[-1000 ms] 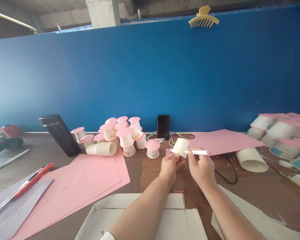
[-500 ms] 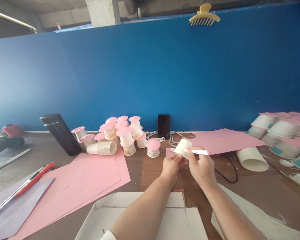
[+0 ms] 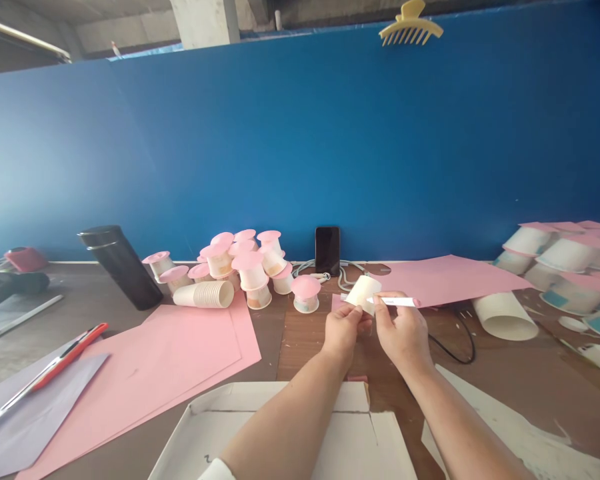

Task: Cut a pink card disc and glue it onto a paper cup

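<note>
My left hand (image 3: 343, 330) pinches a small cream paper cup (image 3: 363, 293) and holds it up over the brown table. My right hand (image 3: 403, 331) is closed round a white pen with a pink cap (image 3: 398, 302), whose tip touches the cup's side. Both hands meet in the middle of the view, just in front of a pink paper sheet (image 3: 443, 279).
A heap of pink-lidded cups (image 3: 240, 263), a stack of cups lying down (image 3: 205, 294), a black flask (image 3: 119, 267) and a phone (image 3: 327, 250) stand near the blue wall. Pink sheets (image 3: 165, 360), a red cutter (image 3: 55, 363), a white box (image 3: 290, 433) and larger cups (image 3: 565, 267) lie around.
The cup has tilted slightly in my left fingers while the pen stays against it. Both hands remain in nearly the same place.
</note>
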Demonstrator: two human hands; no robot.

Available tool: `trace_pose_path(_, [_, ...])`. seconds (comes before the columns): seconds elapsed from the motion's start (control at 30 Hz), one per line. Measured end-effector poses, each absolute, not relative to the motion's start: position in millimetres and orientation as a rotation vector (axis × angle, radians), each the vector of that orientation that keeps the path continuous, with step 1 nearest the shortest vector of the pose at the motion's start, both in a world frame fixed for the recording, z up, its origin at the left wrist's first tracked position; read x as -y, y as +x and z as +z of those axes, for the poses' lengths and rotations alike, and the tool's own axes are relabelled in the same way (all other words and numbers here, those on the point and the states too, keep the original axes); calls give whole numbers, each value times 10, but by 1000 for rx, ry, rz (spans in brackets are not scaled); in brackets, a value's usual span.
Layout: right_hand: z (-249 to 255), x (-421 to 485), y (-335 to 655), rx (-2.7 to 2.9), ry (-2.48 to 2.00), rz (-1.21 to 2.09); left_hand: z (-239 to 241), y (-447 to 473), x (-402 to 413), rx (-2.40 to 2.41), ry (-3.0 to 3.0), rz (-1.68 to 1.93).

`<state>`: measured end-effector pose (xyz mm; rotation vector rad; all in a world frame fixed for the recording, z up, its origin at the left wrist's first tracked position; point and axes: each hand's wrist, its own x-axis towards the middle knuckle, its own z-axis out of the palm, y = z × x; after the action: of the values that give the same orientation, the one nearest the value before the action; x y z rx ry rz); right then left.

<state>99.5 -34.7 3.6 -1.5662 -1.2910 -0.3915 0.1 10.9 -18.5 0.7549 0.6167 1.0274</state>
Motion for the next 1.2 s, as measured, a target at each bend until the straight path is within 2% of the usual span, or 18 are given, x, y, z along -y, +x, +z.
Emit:
trace_pose_path(0.23, [53,351,998,1314,-1514,-403,-181,-10,-112,-577,748,982])
trace_pose_path(0.63, [95,386,1015,1164,-1554,-295,52,-99,-85,-664,406,929])
trace_pose_path(0.87, [145,402,994,1072,-1614,-131,47,-93,-96,-664,409,930])
trace_pose_path(1.2, [144,392,993,1077,-1675,-61,25,-92,-93,-665,463,933])
